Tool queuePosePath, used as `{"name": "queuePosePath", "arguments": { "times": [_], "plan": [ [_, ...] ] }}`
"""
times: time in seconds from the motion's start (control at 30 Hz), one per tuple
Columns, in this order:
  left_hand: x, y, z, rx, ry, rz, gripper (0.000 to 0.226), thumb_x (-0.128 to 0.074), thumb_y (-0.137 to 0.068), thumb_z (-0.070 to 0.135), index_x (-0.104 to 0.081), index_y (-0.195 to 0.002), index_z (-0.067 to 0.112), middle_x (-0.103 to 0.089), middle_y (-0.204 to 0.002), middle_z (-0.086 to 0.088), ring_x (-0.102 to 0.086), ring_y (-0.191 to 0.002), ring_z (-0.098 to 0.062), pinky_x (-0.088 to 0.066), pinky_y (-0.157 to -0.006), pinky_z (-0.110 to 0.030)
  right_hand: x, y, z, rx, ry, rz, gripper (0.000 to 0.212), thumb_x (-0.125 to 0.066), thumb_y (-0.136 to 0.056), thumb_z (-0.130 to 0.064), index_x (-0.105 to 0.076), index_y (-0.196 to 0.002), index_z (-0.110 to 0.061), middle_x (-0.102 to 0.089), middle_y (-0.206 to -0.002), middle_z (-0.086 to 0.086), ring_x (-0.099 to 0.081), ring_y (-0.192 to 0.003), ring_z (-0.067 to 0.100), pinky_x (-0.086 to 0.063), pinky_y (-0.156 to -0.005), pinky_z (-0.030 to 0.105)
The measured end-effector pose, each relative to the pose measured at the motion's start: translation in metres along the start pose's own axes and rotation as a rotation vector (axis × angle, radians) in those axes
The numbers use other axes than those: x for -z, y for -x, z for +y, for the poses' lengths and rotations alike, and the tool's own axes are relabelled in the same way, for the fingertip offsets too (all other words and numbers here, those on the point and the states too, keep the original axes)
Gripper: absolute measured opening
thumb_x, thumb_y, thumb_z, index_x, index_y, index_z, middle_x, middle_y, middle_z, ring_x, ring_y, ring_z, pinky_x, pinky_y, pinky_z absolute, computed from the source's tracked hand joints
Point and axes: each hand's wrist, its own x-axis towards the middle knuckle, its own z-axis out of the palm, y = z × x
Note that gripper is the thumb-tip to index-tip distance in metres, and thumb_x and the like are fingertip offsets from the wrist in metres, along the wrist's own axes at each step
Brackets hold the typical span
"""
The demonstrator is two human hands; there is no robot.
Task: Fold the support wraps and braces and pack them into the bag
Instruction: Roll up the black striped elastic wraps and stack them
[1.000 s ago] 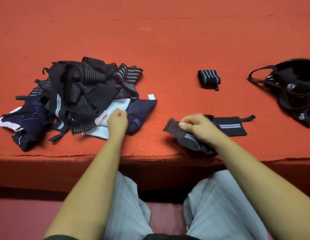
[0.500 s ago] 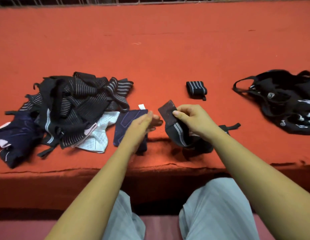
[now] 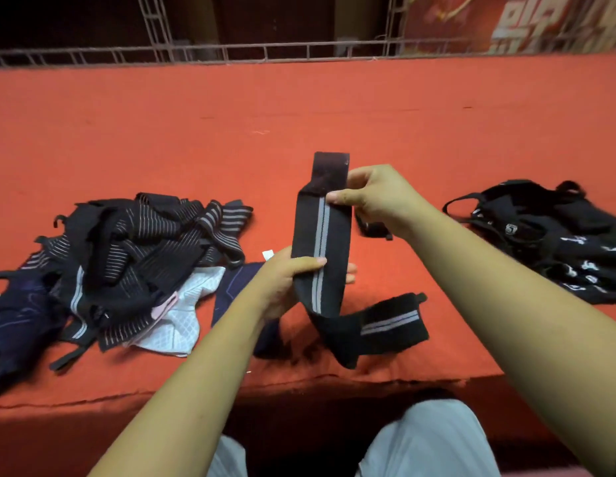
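Black wrap w/ a grey double stripe is held up off the red surface, roughly upright, btwn both hands. Right hand pinches it near the top, thumb pressed on the front by the stripe. Its other fingers curl behind & are mostly hidden by the cloth, and a plain dark end patch sticks up above that grip. Left hand clamps the wrap lower down, thumb across the front, fingers round the back w/ only the tips showing past the right edge. Below that hand the wrap bends & its tail lies on the surface, running off to the right w/ a small loop at the end (the bend is dark, folds hard to read). Just behind the right wrist a small rolled wrap sits on the surface, mostly covered by the hand. Left side: pile of striped black wraps, tangled, can't count them. A white quilted piece & a navy piece poke out from under it, the navy one partly behind the left forearm. More navy cloth is cut off at the left edge of view. Right side: black bag w/ white markings lies slumped, well apart from the hands, its right part cut off; can't tell if it's open. Far back a metal rail edges the surface. Light trousers show at the bottom.
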Motion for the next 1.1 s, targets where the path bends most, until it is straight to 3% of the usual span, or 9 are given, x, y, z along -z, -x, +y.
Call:
{"name": "queuePosePath", "arguments": {
  "times": [0.07,0.23,0.4,0.53,0.67,0.77,0.87,0.97,1.1],
  "plan": [
    [-0.005,-0.002,0.003,0.071,0.021,-0.105,0.034,-0.053,-0.082,0.007,-0.067,-0.111,-0.003,-0.073,-0.103,-0.024,-0.073,-0.092,-0.033,-0.059,-0.084,-0.041,0.01,-0.012,-0.013,-0.043,-0.057,0.102,0.025,-0.077,-0.084,-0.01,-0.068,-0.099,0.007,-0.053,-0.072,0.011,-0.034,-0.044,0.01,-0.026,-0.045,0.023],
    [-0.008,-0.013,0.004,0.048,0.201,-0.142,0.031,-0.053,-0.084,0.011,-0.075,-0.102,-0.001,-0.073,-0.107,-0.02,-0.07,-0.098,-0.029,-0.054,-0.095,-0.04,0.022,-0.026,-0.031,-0.047,-0.355,0.197,0.018,-0.07,-0.088,0.0,-0.064,-0.105,0.0,-0.067,-0.085,0.012,-0.065,-0.052,0.013,-0.055,-0.054,0.021],
    [0.014,-0.026,-0.003,0.03,-0.076,-0.064,0.043,-0.062,-0.068,-0.002,-0.066,-0.111,-0.006,-0.073,-0.101,-0.014,-0.068,-0.095,-0.025,-0.052,-0.091,-0.033,0.023,-0.03,-0.03,0.136,-0.394,0.331,0.008,-0.066,-0.09,0.003,-0.068,-0.091,-0.004,-0.071,-0.081,0.009,-0.07,-0.062,0.017,-0.056,-0.063,0.024],
    [0.031,-0.028,-0.002,0.058,-0.088,-0.002,0.056,-0.064,-0.071,-0.003,-0.056,-0.126,-0.013,-0.068,-0.12,-0.023,-0.066,-0.109,-0.032,-0.053,-0.097,-0.039,0.031,-0.034,-0.036,0.222,-0.4,0.378,0.015,-0.063,-0.091,0.003,-0.069,-0.088,-0.011,-0.073,-0.08,0.003,-0.071,-0.066,0.015,-0.056,-0.065,0.024],
    [0.033,-0.027,-0.002,0.056,-0.207,-0.087,0.052,-0.067,-0.079,0.003,-0.054,-0.13,-0.007,-0.066,-0.127,-0.021,-0.064,-0.118,-0.035,-0.052,-0.101,-0.041,0.027,-0.036,-0.031,0.239,-0.416,0.332,0.017,-0.061,-0.093,0.003,-0.069,-0.089,-0.011,-0.074,-0.084,0.004,-0.072,-0.07,0.015,-0.056,-0.07,0.024],
    [0.033,-0.025,-0.002,0.084,-0.376,-0.141,0.053,-0.068,-0.08,0.003,-0.055,-0.131,-0.005,-0.068,-0.127,-0.015,-0.064,-0.12,-0.031,-0.053,-0.095,-0.033,0.025,-0.036,-0.027,0.265,-0.419,0.337,0.018,-0.061,-0.092,0.004,-0.07,-0.091,-0.012,-0.075,-0.084,0.004,-0.073,-0.075,0.018,-0.057,-0.073,0.026],
    [0.022,-0.023,0.002,0.084,-0.227,-0.066,0.05,-0.065,-0.089,0.029,-0.058,-0.128,-0.003,-0.068,-0.125,-0.02,-0.065,-0.116,-0.035,-0.054,-0.098,-0.041,0.024,-0.037,-0.026,0.3,-0.439,0.347,0.019,-0.06,-0.092,0.004,-0.069,-0.092,-0.013,-0.075,-0.083,0.001,-0.073,-0.08,0.019,-0.057,-0.08,0.029],
    [0.006,-0.021,0.01,0.181,0.066,-0.004,0.078,-0.04,-0.088,0.065,-0.065,-0.119,-0.002,-0.067,-0.118,-0.028,-0.068,-0.105,-0.043,-0.051,-0.096,-0.054,0.02,-0.033,-0.025,0.316,-0.448,0.298,0.019,-0.057,-0.094,0.004,-0.066,-0.101,-0.011,-0.072,-0.088,0.005,-0.073,-0.083,0.021,-0.058,-0.083,0.032],
    [-0.007,-0.022,0.01,0.176,0.28,0.049,0.094,-0.023,-0.091,0.073,-0.076,-0.1,-0.004,-0.069,-0.11,-0.029,-0.071,-0.097,-0.042,-0.06,-0.083,-0.05,0.014,-0.024,-0.018,0.379,-0.4,0.192,0.025,-0.057,-0.093,0.004,-0.064,-0.111,-0.012,-0.07,-0.096,0.014,-0.07,-0.09,0.022,-0.057,-0.092,0.039]
  ]
}}
